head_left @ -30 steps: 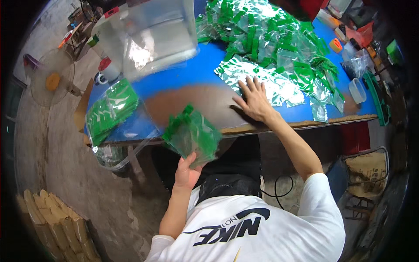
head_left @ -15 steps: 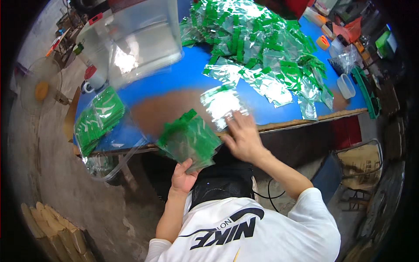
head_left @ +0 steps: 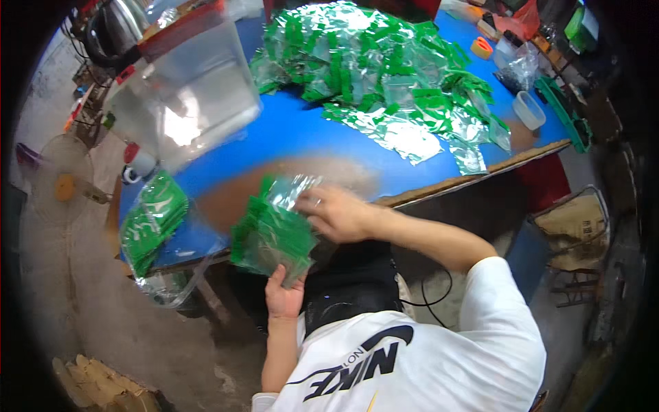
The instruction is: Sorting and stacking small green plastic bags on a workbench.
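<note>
My left hand (head_left: 283,295) grips the lower edge of a stack of clear plastic bags with green bands (head_left: 274,237), held over the front edge of the blue table. At the stack's upper right, my right hand (head_left: 336,211) has its fingers closed on one clear bag (head_left: 292,191), slightly blurred, that lies against the stack's top. A large heap of similar green-banded bags (head_left: 377,62) covers the back of the table. Left of my hands, a neat pile of green bags (head_left: 152,220) rests in an open clear plastic bag near the table's left corner.
A big translucent bin (head_left: 192,103) stands at the back left. Toward the right end of the table (head_left: 268,134) are an orange tape roll (head_left: 482,47), a clear tub (head_left: 528,110) and a green tray (head_left: 563,113). A fan (head_left: 65,182) stands left; a chair (head_left: 573,223) is at right.
My right hand has moved left from the table edge to the stack, bringing a clear bag with it. The left hand still holds the stack. The view has shifted a little.
</note>
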